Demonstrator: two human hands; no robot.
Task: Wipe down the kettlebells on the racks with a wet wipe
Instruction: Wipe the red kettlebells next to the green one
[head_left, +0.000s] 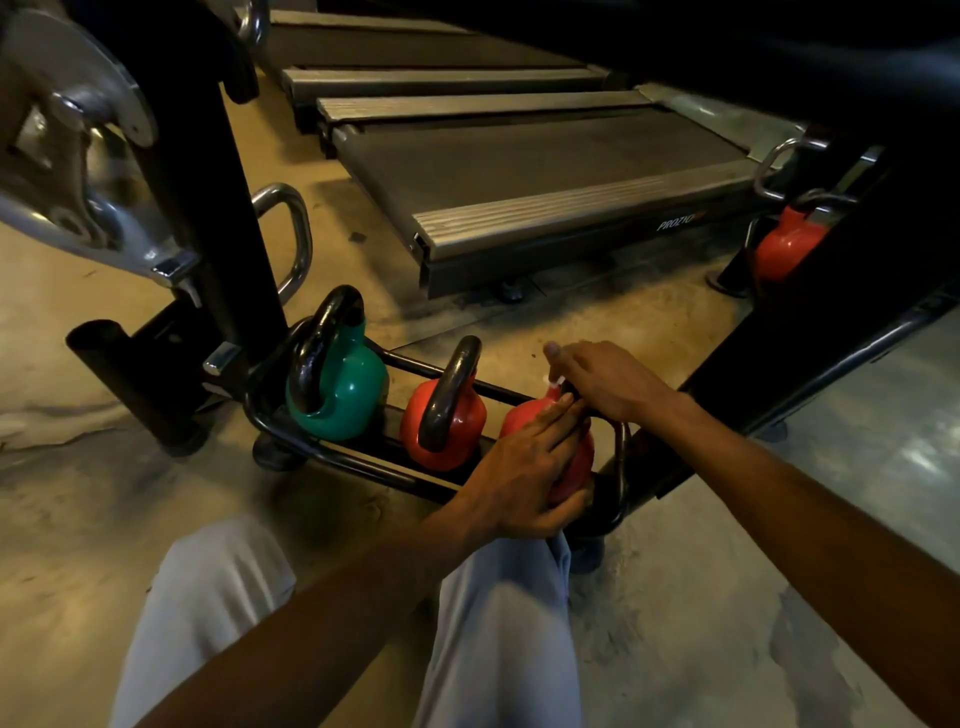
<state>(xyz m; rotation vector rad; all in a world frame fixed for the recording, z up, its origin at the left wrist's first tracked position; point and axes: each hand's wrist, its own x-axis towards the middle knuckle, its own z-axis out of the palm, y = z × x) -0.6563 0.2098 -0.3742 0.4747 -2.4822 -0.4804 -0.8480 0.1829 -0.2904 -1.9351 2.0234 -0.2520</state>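
Observation:
A low black tube rack (332, 457) on the floor holds three kettlebells: a green one (348, 395) at the left, a red one (457, 426) in the middle and a second red one (524, 421) at the right end. My left hand (524, 467) lies over the near side of the right red kettlebell, fingers straight against its body. My right hand (608, 379) grips its handle from above, with a bit of white wet wipe (555, 382) showing under the fingers. Most of that kettlebell's handle is hidden by my hands.
Another red kettlebell (787, 244) hangs in a rack at the far right. Treadmill decks (545, 176) lie beyond the rack. A black machine post (208, 182) with chrome handles (296, 234) rises at the left. My knees in grey trousers (493, 623) are below my arms.

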